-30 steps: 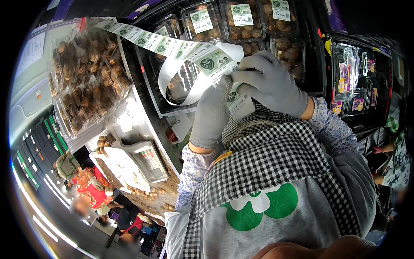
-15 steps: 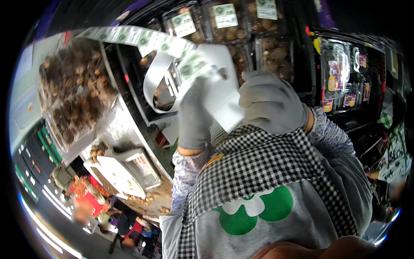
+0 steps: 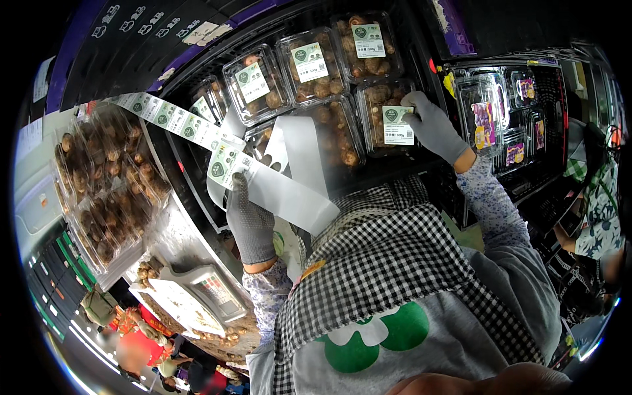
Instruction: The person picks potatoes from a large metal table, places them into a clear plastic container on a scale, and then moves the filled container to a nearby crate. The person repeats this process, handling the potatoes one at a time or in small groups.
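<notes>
My left hand (image 3: pixel 251 227), in a grey glove, is closed on a long strip of green-and-white labels (image 3: pixel 178 122). Bare white backing paper (image 3: pixel 293 197) loops away from that grip across the front of the crate. My right hand (image 3: pixel 440 135), also gloved, has its fingers curled at the upper right edge of a single label (image 3: pixel 397 126). This label lies against the lid of a clear plastic box (image 3: pixel 375 95) of brown, round root vegetables. Beside it sits an unlabelled box (image 3: pixel 339 141), partly covered by the paper.
Labelled boxes (image 3: pixel 315 66) fill the back of the black crate (image 3: pixel 421 49). On the left stand stacked boxes of the same vegetables (image 3: pixel 108 178) and a scale (image 3: pixel 214 289). Another crate (image 3: pixel 503 66) holds boxes with purple labels at right. Other people (image 3: pixel 141 342) are at lower left.
My hands have moved apart: the right went out to a box at the right with a label, the left drew back left with the strip. That box's lid now bears a label.
</notes>
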